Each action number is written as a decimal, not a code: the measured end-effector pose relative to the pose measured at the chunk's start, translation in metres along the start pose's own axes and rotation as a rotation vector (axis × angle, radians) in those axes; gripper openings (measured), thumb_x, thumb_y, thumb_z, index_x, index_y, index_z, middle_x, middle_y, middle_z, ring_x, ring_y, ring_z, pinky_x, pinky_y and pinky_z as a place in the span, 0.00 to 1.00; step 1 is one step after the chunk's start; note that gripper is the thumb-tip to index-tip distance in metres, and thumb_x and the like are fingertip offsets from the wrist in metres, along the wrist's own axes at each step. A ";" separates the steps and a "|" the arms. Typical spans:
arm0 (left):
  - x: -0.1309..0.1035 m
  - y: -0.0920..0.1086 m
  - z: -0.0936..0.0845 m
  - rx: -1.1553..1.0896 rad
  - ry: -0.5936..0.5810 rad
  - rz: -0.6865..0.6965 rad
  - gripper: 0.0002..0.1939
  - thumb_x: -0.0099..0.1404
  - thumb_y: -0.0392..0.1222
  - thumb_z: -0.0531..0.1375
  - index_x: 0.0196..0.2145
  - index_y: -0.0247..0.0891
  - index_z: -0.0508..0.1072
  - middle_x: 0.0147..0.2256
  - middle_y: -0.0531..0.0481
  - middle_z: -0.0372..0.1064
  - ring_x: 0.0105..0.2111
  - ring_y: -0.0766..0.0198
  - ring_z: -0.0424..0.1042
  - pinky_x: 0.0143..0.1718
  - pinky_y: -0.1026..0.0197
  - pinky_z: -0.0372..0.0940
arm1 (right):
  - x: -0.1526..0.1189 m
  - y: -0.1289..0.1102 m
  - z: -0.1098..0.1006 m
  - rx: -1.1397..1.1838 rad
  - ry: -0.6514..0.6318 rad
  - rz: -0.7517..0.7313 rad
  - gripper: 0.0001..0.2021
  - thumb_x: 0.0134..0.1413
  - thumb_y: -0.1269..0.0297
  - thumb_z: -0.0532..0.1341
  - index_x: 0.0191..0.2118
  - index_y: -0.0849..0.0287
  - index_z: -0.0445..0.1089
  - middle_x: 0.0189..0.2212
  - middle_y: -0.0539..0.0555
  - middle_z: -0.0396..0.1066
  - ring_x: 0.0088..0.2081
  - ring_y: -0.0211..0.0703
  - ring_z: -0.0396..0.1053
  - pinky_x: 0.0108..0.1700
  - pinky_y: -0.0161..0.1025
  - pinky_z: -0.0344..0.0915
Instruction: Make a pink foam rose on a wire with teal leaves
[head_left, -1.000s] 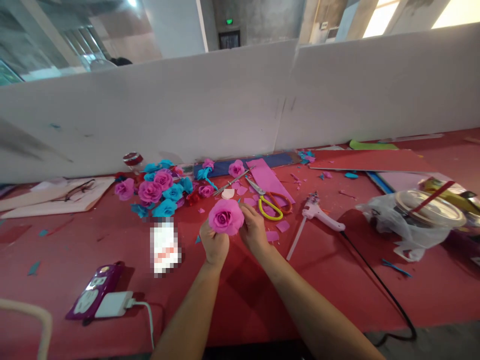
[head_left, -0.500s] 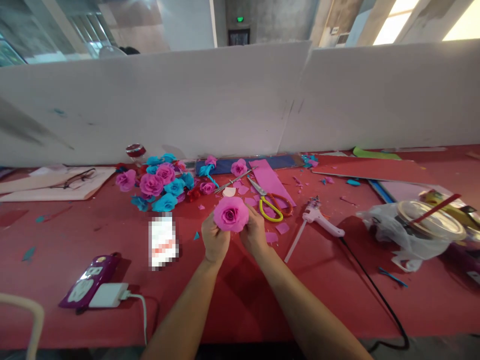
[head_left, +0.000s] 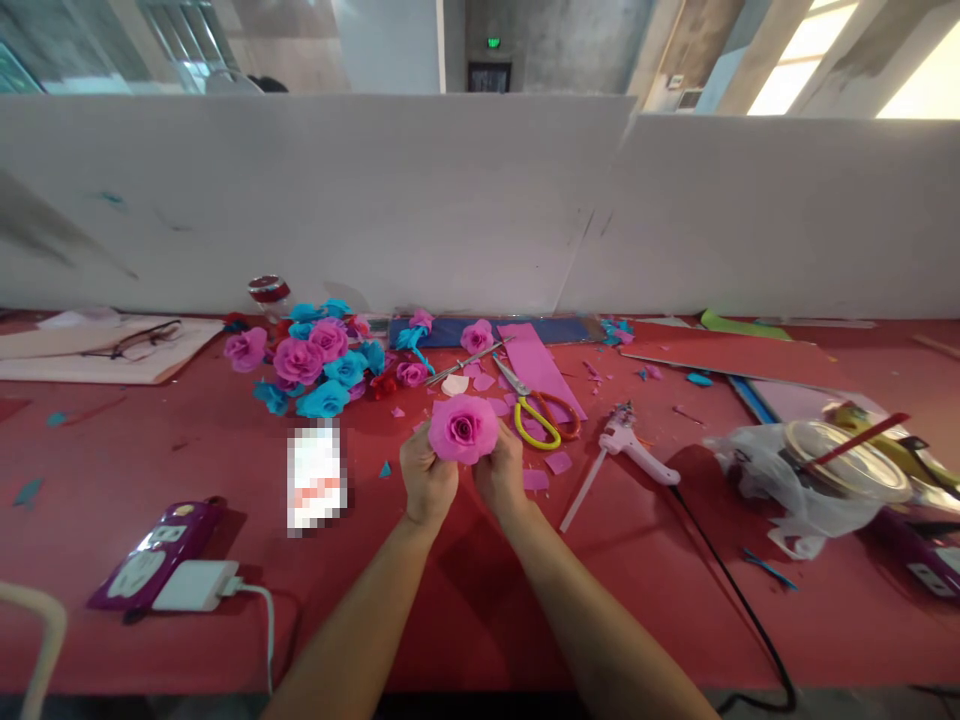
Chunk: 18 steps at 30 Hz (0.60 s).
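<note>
A pink paper rose (head_left: 463,429) with a dark, tightly rolled centre faces up between my two hands over the middle of the red table. My left hand (head_left: 430,478) is closed at its left underside, and my right hand (head_left: 501,472) is closed at its right underside. The bloom hides most of the fingertips. Just beyond my right hand lie scissors (head_left: 534,412) with yellow and orange handles, on a pink paper strip (head_left: 541,370). Cut pink petals (head_left: 558,462) are scattered around them. A white glue gun (head_left: 637,448) with a glue stick rests further right.
A bunch of pink and blue paper flowers (head_left: 300,362) stands at back left. Left of my arms are a purple power strip (head_left: 161,545) and a white charger (head_left: 196,584). On the right, a lidded bowl (head_left: 847,458) sits in a plastic bag. A white partition (head_left: 337,200) closes off the back.
The camera view has shifted slightly, so the table things sit a little further left. Both hands stay on the pink rose, which has barely moved.
</note>
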<state>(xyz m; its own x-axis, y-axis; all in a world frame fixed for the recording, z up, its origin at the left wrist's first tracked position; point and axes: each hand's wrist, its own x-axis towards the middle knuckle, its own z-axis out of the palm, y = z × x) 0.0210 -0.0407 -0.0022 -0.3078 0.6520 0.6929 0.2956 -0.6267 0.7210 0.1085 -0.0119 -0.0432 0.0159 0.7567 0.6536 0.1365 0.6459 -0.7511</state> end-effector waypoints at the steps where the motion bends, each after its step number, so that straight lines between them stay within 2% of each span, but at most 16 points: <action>1: 0.000 0.000 0.000 -0.009 0.000 -0.001 0.11 0.56 0.31 0.56 0.18 0.37 0.64 0.19 0.56 0.61 0.21 0.69 0.59 0.23 0.66 0.56 | 0.000 0.000 0.000 0.003 0.001 -0.001 0.12 0.55 0.74 0.53 0.33 0.55 0.73 0.29 0.52 0.71 0.33 0.43 0.69 0.37 0.39 0.67; 9: -0.005 -0.008 0.001 -0.036 0.032 -0.133 0.12 0.55 0.34 0.58 0.16 0.37 0.64 0.18 0.55 0.60 0.21 0.68 0.57 0.23 0.65 0.54 | 0.000 -0.001 -0.002 -0.036 0.003 0.011 0.11 0.57 0.72 0.54 0.31 0.55 0.72 0.29 0.52 0.71 0.32 0.42 0.68 0.35 0.38 0.67; 14: -0.008 -0.014 0.002 -0.079 0.071 -0.208 0.11 0.54 0.35 0.58 0.16 0.37 0.65 0.18 0.56 0.61 0.21 0.69 0.57 0.24 0.65 0.55 | 0.002 -0.004 -0.003 -0.050 -0.017 0.003 0.12 0.57 0.74 0.53 0.35 0.56 0.72 0.30 0.52 0.71 0.32 0.41 0.68 0.34 0.36 0.65; 18: -0.010 -0.019 0.005 -0.102 0.110 -0.261 0.12 0.53 0.36 0.59 0.15 0.37 0.61 0.18 0.56 0.57 0.21 0.69 0.54 0.24 0.65 0.55 | 0.003 -0.008 -0.005 -0.056 -0.031 0.001 0.12 0.58 0.75 0.52 0.35 0.56 0.72 0.29 0.52 0.71 0.32 0.41 0.68 0.34 0.36 0.64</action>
<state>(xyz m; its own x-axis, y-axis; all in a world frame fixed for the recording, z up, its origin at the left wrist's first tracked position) 0.0226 -0.0334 -0.0223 -0.4596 0.7497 0.4761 0.1032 -0.4874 0.8671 0.1127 -0.0154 -0.0341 -0.0146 0.7604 0.6492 0.1918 0.6394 -0.7446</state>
